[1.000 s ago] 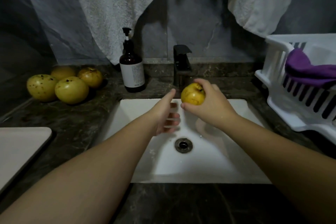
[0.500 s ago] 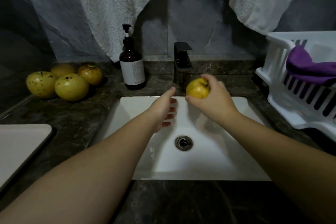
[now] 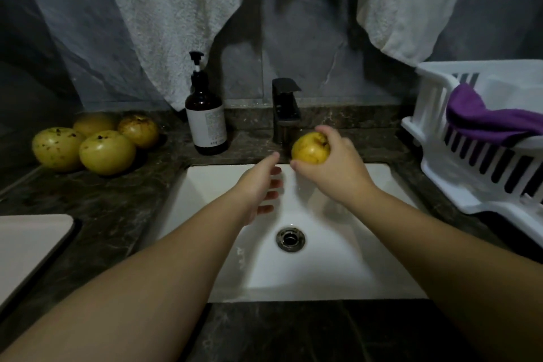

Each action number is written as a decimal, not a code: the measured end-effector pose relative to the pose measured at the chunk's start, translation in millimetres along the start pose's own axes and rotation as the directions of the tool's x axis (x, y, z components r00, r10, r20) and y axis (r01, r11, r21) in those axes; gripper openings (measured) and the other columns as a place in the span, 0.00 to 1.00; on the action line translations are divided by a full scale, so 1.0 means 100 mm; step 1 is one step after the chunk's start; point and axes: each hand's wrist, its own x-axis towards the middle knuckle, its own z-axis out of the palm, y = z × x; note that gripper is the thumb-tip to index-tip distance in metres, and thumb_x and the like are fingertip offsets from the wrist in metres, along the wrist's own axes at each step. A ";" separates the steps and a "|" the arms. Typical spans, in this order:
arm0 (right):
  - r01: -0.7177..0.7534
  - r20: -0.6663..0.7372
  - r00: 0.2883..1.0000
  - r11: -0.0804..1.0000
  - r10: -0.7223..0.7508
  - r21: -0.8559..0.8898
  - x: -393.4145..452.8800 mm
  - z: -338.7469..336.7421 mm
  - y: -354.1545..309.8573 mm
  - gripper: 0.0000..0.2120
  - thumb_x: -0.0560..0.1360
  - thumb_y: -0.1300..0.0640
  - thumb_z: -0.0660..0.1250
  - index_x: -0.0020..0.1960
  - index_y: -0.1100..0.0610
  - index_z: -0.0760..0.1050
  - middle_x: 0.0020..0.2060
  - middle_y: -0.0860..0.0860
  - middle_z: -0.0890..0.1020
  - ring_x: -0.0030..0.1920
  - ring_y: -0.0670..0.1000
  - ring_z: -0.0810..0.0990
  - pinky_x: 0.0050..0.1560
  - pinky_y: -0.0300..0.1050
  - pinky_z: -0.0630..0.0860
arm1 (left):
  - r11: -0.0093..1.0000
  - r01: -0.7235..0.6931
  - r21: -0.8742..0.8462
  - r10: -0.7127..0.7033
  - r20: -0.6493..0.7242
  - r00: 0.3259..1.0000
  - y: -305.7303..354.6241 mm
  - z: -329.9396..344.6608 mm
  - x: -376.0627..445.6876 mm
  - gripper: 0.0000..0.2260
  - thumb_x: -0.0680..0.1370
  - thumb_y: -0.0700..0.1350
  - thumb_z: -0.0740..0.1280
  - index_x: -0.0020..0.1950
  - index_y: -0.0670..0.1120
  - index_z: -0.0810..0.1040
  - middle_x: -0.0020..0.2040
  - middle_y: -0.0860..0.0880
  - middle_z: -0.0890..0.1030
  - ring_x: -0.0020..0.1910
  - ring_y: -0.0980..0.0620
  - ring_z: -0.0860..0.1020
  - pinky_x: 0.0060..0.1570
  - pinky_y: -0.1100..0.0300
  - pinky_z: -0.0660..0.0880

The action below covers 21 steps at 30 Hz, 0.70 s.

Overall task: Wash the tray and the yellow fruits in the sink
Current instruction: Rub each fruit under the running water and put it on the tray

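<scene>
Fruit [image 3: 311, 147] sits gripped in our right hand [image 3: 332, 167] at frame centre, just below the faucet [image 3: 285, 110], our left hand [image 3: 260, 185] relaxed and empty just beside it.

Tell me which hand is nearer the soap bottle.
Left. The left hand hovers open over the sink, just right of the soap bottle; the right hand is farther right, gripping a yellow fruit below the faucet.

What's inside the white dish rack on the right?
A purple cloth is draped inside the white dish rack, hanging over its front rim. The rack's floor beneath the cloth is hidden, and its right part is out of frame.
</scene>
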 end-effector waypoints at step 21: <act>0.186 0.474 0.868 0.982 -0.147 -0.036 -0.02 -0.11 -0.58 0.54 0.58 0.38 0.81 0.78 0.41 0.58 0.67 0.44 0.72 0.60 0.44 0.76 0.55 0.40 0.76 | 0.996 0.088 0.001 -0.087 0.163 0.983 0.51 -0.41 -0.57 0.17 0.79 0.60 0.68 0.55 0.47 0.79 0.44 0.43 0.81 0.33 0.50 0.82 0.41 0.58 0.82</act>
